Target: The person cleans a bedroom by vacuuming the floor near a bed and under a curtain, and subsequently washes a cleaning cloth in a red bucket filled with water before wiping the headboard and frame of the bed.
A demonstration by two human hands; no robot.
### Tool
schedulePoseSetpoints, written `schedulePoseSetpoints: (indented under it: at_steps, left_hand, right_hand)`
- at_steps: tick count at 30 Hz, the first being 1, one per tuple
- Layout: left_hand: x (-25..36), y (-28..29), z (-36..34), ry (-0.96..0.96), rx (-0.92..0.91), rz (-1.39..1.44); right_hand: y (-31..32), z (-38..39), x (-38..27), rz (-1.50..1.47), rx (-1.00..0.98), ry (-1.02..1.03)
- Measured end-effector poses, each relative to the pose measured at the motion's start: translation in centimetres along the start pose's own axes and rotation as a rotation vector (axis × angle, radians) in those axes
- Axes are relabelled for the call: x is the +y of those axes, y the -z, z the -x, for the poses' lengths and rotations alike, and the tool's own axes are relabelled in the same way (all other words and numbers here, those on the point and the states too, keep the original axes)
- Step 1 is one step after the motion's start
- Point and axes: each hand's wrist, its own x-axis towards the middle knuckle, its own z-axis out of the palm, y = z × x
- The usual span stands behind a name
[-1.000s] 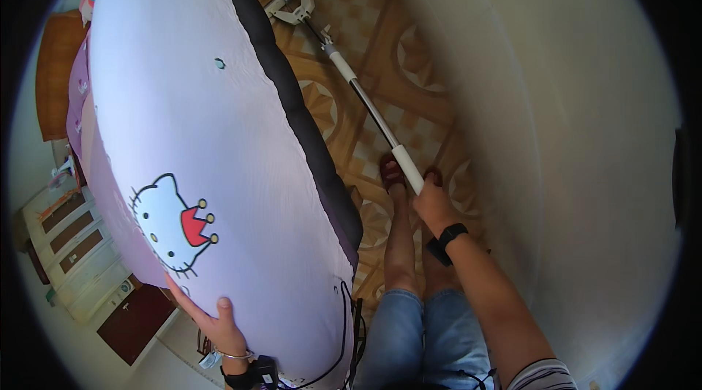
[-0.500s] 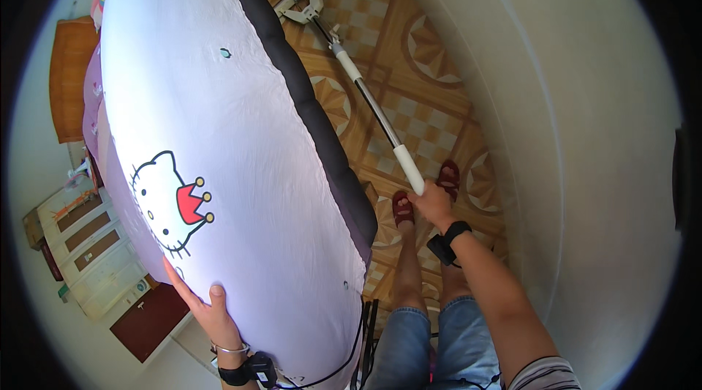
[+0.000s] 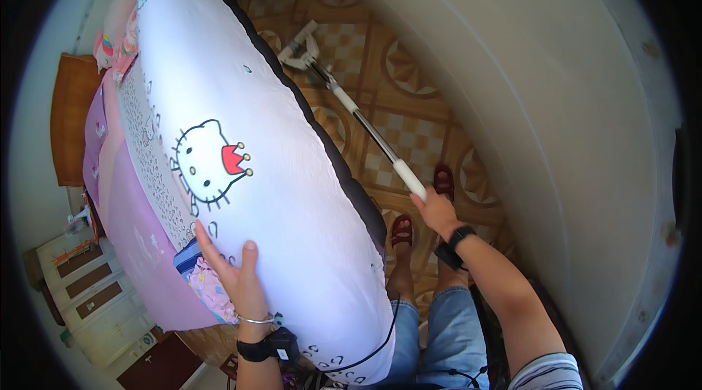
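On my left a thick mattress (image 3: 300, 163) stands tipped up on its side, in a white sheet printed with a cartoon cat in a red crown. My left hand (image 3: 238, 273) lies against the sheet near its upper edge, thumb and fingers stretched out. My right hand (image 3: 436, 213) is closed round the end of the white grip of a long-handled mop (image 3: 374, 140). The mop slants away from me along the floor, and its white head (image 3: 298, 47) rests beside the mattress's dark underside. Both wrists wear black bands with small devices.
Brown patterned tiles (image 3: 413, 134) cover the narrow floor strip between the mattress and a pale wall (image 3: 548, 97). My feet in red sandals (image 3: 401, 230) stand there. Left lie a purple bedspread (image 3: 135, 214), folded cloths (image 3: 208, 287) and a wooden headboard (image 3: 73, 119). A black cable (image 3: 373, 352) crosses the mattress's near end.
The mattress appears further right, showing more of the bedding beyond it. My left hand has shifted up and right in view with it. The mop head sits slightly lower in view; my right grip stays.
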Motion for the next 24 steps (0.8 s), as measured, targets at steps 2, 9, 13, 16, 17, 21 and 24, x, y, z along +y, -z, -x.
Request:
schedulePoseSetpoints:
  at_steps: [2,9,13,16,17,21,24]
  left_hand:
    - [-0.5,0.8,0.2,-0.012,-0.017,-0.019]
    - [-0.9,1.2,0.3,-0.013,-0.027,0.085]
    - [-1.0,1.4,0.3,-0.021,-0.023,0.039]
    - [-0.9,0.9,0.2,-0.039,-0.033,0.091]
    - [-0.8,0.7,0.3,-0.017,-0.004,0.072]
    - [-0.5,0.6,0.3,0.023,0.039,0.071]
    - [-0.2,0.3,0.5,0.044,0.039,0.133]
  right_hand:
    - [1.8,5.7,1.5,-0.023,0.000,-0.043]
    - [7.2,28.3,11.1,0.257,-0.084,-0.245]
    - [7.9,40.4,11.2,0.293,-0.172,-0.535]
    - [8.0,43.6,9.5,0.147,-0.362,-0.769]
    - [7.2,43.6,9.5,0.124,-0.316,-0.760]
    - [3.1,38.6,11.5,0.089,-0.111,-0.544]
    - [0.5,26.9,10.5,-0.008,-0.052,-0.338]
